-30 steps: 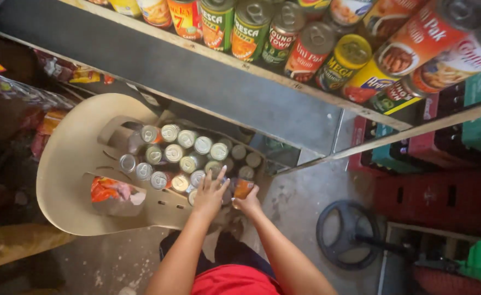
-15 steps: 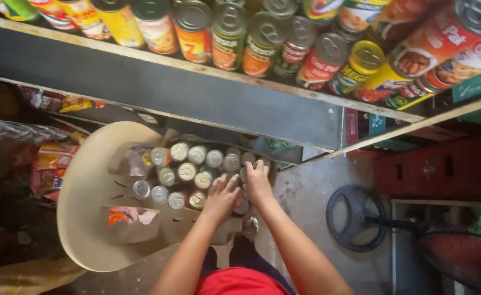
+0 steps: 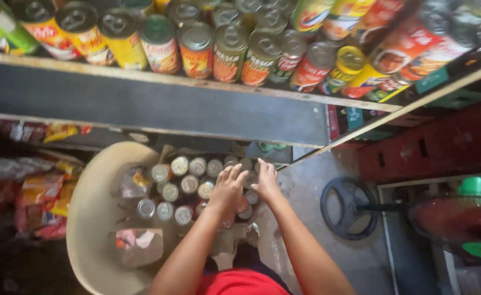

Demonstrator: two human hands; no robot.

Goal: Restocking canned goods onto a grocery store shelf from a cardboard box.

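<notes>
Cream plastic chair holds a cluster of silver-topped round tin cans on its seat. The left hand lies spread, fingers down on the cans' right edge; the right hand rests open just beside it. Bare grey concrete floor lies to the right.

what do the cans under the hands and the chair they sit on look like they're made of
Small round cans with silver lids: metal, judging by shiny, reflective tops with ring-pull shapes. Cream moulded chair: probably plastic, given its smooth, matte, one-piece curved shell. The left hand and right hand rest on the cans.
</notes>
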